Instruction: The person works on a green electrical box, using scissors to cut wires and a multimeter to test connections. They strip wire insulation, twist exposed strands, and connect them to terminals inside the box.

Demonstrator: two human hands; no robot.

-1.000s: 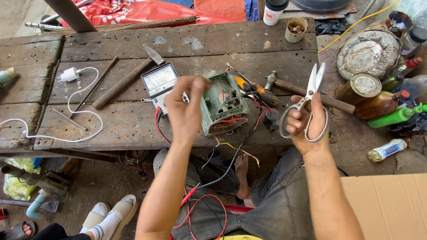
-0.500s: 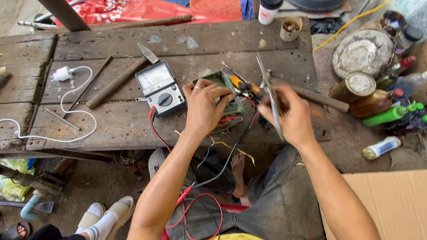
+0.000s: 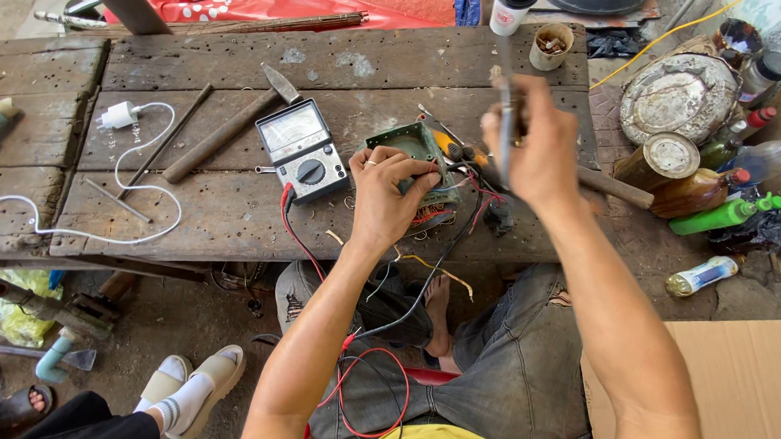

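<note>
A: Where is the green metal transformer with coloured wires [image 3: 417, 162]?

B: On the worn wooden table [image 3: 228, 219], beside the grey analogue meter [image 3: 304, 151]. The left hand [image 3: 383, 192] has its grip closed on the frame.

A: And the right hand [image 3: 535, 151]?

B: Clamped around slim metal scissors [image 3: 505, 118] — raised above. I think the blades could slip and nick a wire, because the wires lie tangled.

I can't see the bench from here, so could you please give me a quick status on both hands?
Left hand gripping green metal unit. Right hand raised, grip shut on scissors. Analog multimeter beside unit, wires tangled underneath.
</note>
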